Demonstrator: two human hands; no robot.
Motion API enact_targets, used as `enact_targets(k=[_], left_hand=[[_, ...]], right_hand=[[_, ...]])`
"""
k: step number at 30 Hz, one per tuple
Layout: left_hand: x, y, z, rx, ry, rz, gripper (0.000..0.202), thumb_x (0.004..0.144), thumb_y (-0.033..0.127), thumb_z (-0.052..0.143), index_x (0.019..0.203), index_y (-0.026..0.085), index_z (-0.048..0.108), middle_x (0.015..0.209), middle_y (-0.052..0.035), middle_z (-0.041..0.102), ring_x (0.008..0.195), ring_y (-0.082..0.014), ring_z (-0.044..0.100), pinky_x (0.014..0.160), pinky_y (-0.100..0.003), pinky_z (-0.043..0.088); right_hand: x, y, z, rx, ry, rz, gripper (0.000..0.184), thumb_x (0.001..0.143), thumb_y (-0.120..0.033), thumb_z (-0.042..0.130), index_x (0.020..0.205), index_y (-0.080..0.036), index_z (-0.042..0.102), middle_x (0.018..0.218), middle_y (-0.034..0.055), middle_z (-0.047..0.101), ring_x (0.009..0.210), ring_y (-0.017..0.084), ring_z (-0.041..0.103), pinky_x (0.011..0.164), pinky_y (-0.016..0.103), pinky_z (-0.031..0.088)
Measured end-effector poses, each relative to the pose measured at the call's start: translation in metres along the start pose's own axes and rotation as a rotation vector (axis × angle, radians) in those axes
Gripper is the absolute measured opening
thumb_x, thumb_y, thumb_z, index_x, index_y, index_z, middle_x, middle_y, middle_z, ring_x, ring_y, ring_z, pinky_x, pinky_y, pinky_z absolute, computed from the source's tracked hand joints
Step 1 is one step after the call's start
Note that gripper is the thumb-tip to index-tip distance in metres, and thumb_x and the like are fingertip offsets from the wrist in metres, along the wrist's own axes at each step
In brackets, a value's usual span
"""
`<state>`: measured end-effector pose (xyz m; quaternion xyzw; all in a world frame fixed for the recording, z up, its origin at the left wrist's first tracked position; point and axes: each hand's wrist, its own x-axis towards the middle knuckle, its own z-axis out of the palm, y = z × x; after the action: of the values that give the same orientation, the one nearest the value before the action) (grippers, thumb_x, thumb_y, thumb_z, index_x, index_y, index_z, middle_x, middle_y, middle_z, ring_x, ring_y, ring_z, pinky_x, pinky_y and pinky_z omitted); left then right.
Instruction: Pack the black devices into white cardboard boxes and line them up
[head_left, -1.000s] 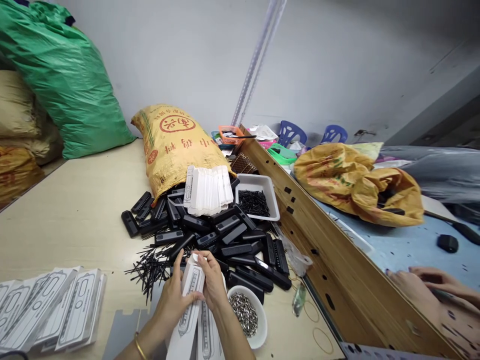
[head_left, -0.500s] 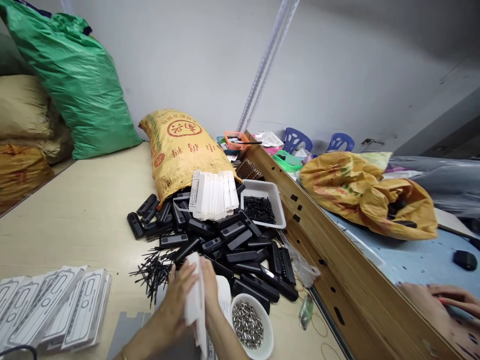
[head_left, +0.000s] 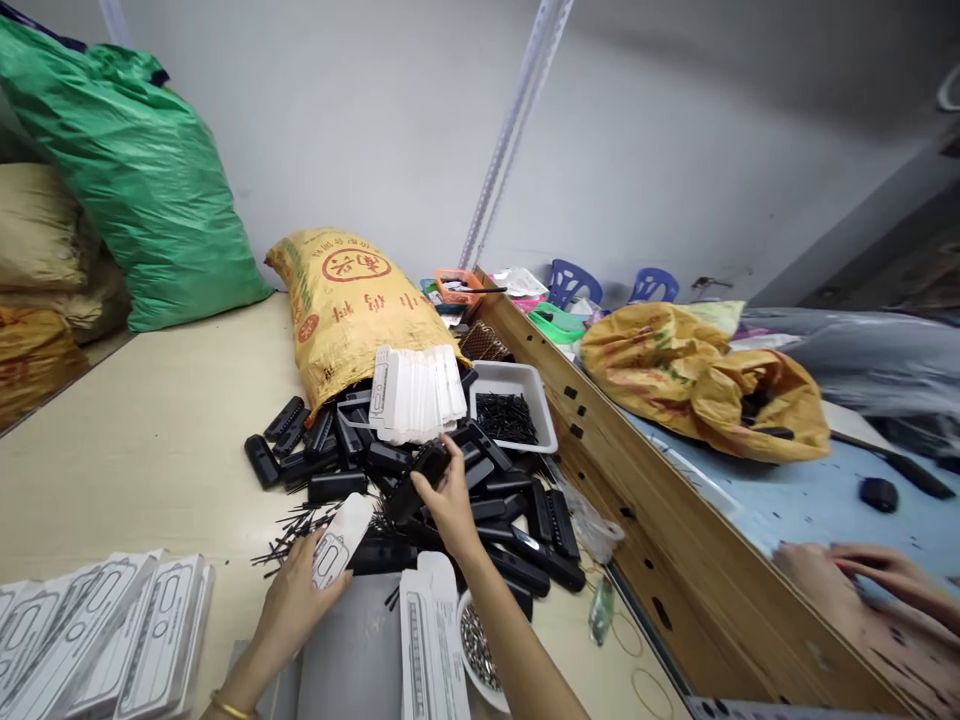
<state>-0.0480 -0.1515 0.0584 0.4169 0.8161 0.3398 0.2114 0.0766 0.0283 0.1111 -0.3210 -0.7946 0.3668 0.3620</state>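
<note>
My left hand (head_left: 296, 590) is closed around a white printed carton (head_left: 345, 530), held tilted above the table. Further right, my right hand (head_left: 452, 505) grips a black plastic case (head_left: 415, 487) over a heap of similar black cases (head_left: 517, 570). Fingers and thumb sit on either side of that case. Between my forearms lie a grey flat board (head_left: 351, 650) and another white carton (head_left: 433, 645) with a raised end flap. Thin black sticks (head_left: 289, 530) are scattered just beyond my left hand.
A white bowl (head_left: 463, 655) of small metal parts is partly behind my right forearm. Finished-looking cartons (head_left: 161, 630) lie at left. Beyond are a yellow sack (head_left: 352, 320), stacked white cartons (head_left: 420, 395) and a tray (head_left: 545, 405). A wooden divider (head_left: 600, 470) separates a co-worker's hands (head_left: 862, 590).
My hands, together on a white carton before, have moved apart. The left has kept a carton; the right has reached forward and taken a black case. The view has shifted slightly.
</note>
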Motion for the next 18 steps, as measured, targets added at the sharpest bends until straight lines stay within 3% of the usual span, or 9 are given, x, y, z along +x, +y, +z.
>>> enact_targets(k=[1, 2, 4, 6, 8, 10, 13, 18], left_hand=[[0.001, 0.005, 0.003, -0.021, -0.008, 0.047, 0.054, 0.073, 0.040, 0.053, 0.121, 0.015, 0.044, 0.116, -0.0124, 0.054, 0.108, -0.0262, 0.054, 0.090, -0.040, 0.044], [0.001, 0.009, 0.006, -0.046, 0.002, 0.093, 0.054, 0.074, 0.039, 0.053, 0.121, 0.016, 0.043, 0.117, -0.0124, 0.054, 0.109, -0.0259, 0.054, 0.092, -0.041, 0.043], [0.002, 0.016, 0.008, -0.097, 0.045, 0.167, 0.053, 0.074, 0.038, 0.053, 0.122, 0.017, 0.042, 0.119, -0.0125, 0.053, 0.111, -0.0260, 0.052, 0.094, -0.042, 0.042], [0.002, 0.015, 0.007, -0.130, 0.078, 0.190, 0.053, 0.074, 0.040, 0.055, 0.120, 0.017, 0.043, 0.119, -0.0126, 0.053, 0.111, -0.0267, 0.052, 0.094, -0.044, 0.042], [0.000, 0.008, 0.004, -0.147, 0.102, 0.166, 0.052, 0.074, 0.043, 0.056, 0.118, 0.018, 0.045, 0.117, -0.0123, 0.054, 0.109, -0.0273, 0.053, 0.093, -0.046, 0.043], [-0.005, -0.001, 0.002, -0.167, 0.144, 0.112, 0.055, 0.073, 0.045, 0.057, 0.119, 0.017, 0.044, 0.116, -0.0127, 0.055, 0.109, -0.0279, 0.053, 0.093, -0.047, 0.043], [-0.010, -0.003, 0.005, -0.223, 0.174, 0.063, 0.063, 0.074, 0.045, 0.057, 0.127, 0.016, 0.038, 0.124, -0.0143, 0.051, 0.116, -0.0282, 0.048, 0.097, -0.047, 0.040], [-0.009, 0.016, 0.022, -0.310, 0.151, 0.149, 0.066, 0.077, 0.033, 0.054, 0.136, 0.022, 0.026, 0.136, -0.0121, 0.040, 0.128, -0.0253, 0.037, 0.105, -0.045, 0.032]], right_hand=[[-0.007, -0.009, -0.003, 0.131, 0.053, 0.028, 0.061, 0.086, -0.022, 0.044, 0.140, -0.021, 0.016, 0.114, 0.0084, 0.058, 0.098, 0.018, 0.058, 0.084, 0.035, 0.047], [-0.014, -0.017, -0.003, 0.235, 0.085, 0.040, 0.063, 0.085, -0.024, 0.048, 0.140, -0.023, 0.017, 0.113, 0.0070, 0.058, 0.098, 0.018, 0.058, 0.085, 0.034, 0.047], [-0.026, -0.029, 0.004, 0.268, 0.049, -0.002, 0.049, 0.080, -0.027, 0.057, 0.127, -0.024, 0.043, 0.108, 0.0050, 0.060, 0.099, 0.019, 0.057, 0.088, 0.033, 0.045], [-0.032, -0.031, 0.013, 0.102, -0.091, -0.080, 0.016, 0.082, -0.027, 0.055, 0.095, -0.022, 0.063, 0.103, 0.0040, 0.061, 0.099, 0.019, 0.056, 0.088, 0.031, 0.043], [-0.031, -0.022, 0.021, -0.174, -0.225, -0.094, 0.026, 0.089, -0.025, 0.042, 0.079, -0.021, 0.065, 0.096, 0.0036, 0.062, 0.092, 0.016, 0.057, 0.082, 0.027, 0.044], [-0.027, -0.007, 0.028, -0.417, -0.280, -0.037, 0.028, 0.091, -0.020, 0.038, 0.082, -0.019, 0.065, 0.090, 0.0056, 0.064, 0.084, 0.016, 0.059, 0.074, 0.026, 0.044], [-0.024, 0.017, 0.043, -0.587, -0.356, 0.000, 0.013, 0.080, -0.012, 0.052, 0.082, -0.014, 0.065, 0.083, 0.0114, 0.066, 0.083, 0.022, 0.059, 0.073, 0.031, 0.042], [-0.033, 0.033, 0.062, -0.750, -0.460, -0.032, 0.020, 0.077, -0.003, 0.048, 0.082, -0.011, 0.066, 0.087, 0.0176, 0.067, 0.089, 0.025, 0.058, 0.078, 0.035, 0.039]])
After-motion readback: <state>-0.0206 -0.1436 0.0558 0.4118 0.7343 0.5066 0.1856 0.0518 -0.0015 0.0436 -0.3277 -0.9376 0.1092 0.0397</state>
